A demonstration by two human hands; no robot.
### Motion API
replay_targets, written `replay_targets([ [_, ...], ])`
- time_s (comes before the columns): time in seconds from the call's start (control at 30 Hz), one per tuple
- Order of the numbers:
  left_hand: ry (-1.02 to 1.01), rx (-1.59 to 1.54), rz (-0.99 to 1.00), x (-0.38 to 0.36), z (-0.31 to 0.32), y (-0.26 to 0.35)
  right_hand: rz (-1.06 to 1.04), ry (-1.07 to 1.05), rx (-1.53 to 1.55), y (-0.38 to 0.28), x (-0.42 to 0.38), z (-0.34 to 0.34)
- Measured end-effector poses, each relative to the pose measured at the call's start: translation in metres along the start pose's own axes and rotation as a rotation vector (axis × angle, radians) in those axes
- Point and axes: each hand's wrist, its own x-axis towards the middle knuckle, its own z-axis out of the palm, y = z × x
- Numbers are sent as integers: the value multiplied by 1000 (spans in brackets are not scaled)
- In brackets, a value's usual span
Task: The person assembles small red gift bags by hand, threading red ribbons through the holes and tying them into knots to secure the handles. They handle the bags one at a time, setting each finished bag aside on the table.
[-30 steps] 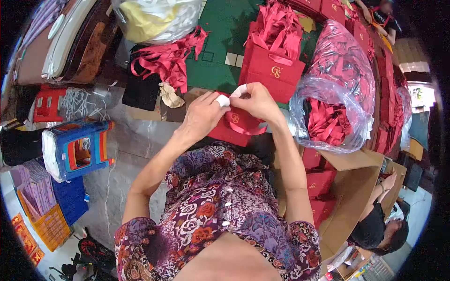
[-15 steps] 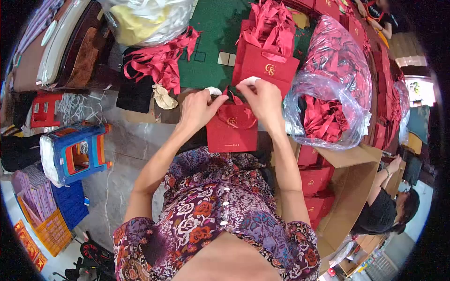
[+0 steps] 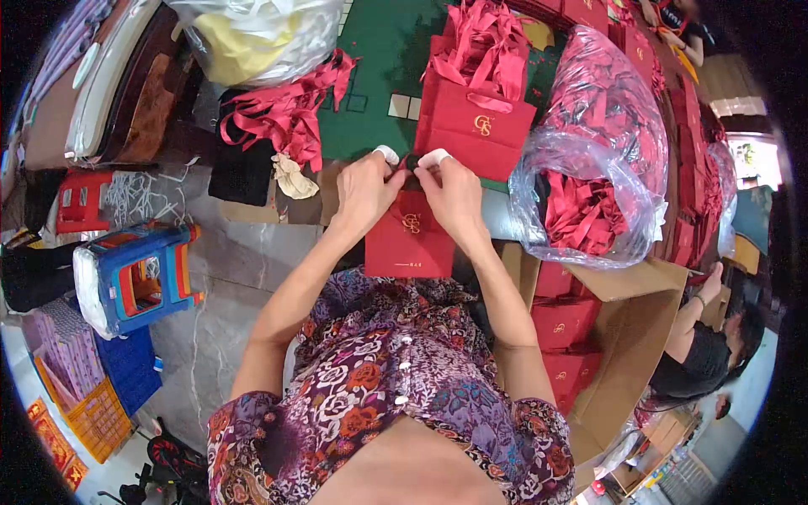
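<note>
A small red paper gift bag (image 3: 410, 246) with gold lettering hangs upright at the table's front edge, before my lap. My left hand (image 3: 367, 190) is closed in a pinch on the red ribbon at the bag's top. Close beside it, my right hand (image 3: 453, 195) pinches the same ribbon, its thumb almost meeting the left one. White tape wraps a finger of each hand. The fingers mostly hide the ribbon. Just beyond stands a larger red gift bag (image 3: 459, 139), filled with loose red ribbons (image 3: 484, 50).
A clear plastic bag (image 3: 526, 198) of red ribbons lies to the right, above a cardboard box (image 3: 627, 379) of red bags. More ribbons (image 3: 290, 118) lie at left on the green mat (image 3: 379, 63). A blue stool (image 3: 135, 278) is left; a co-worker (image 3: 707, 353) is right.
My hands have drawn closer together, the right one moving left and down. The ribbon between them shows less now. The small bag has shifted slightly left.
</note>
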Motion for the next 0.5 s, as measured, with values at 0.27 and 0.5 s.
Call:
replay_targets([
  [0.27, 18, -303, -31, -11, -14, 24, 205, -69, 461, 10, -6, -7],
  [0.5, 51, -258, 152, -19, -23, 34, 197, -207, 790, 17, -9, -11],
])
